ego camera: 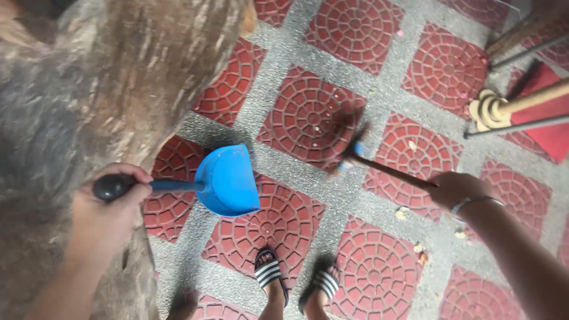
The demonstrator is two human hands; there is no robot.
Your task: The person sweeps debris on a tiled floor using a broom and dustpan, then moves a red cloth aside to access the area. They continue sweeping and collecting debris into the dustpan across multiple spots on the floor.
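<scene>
**Blue dustpan held ready, litter not yet swept up**

Blue plastic caught the eye first: a dustpan [228,181] hung just above the paved floor [349,195], its scoop tilted toward the middle of the paving. The left hand [109,207] was wrapped tight round the pan's dark grip, fingers curled closed, at the left edge of the view beside a large rough tree trunk [89,89]. The pan looked empty; nothing showed inside it.

The right hand [453,189], with a bracelet at the wrist, was clenched on the thin dark handle of a broom [355,151]. The broom's head was blurred with motion over a red patterned tile near the centre of the floor, well apart from the pan.

Small pale scraps of litter [403,212] lay scattered on the grey strips and red tiles toward the lower right of the floor, near the right hand, with a few more specks on the central tile. None had been gathered into a heap.

Two feet in black-and-white striped sandals [269,272] stood at the bottom edge. Wooden poles and a coiled rope ring [489,109] stood at the upper right corner.

Judging by this, the sweeping seemed at an early or middle stage: scraps remained loose, and collecting them in the pan was not yet done.
</scene>
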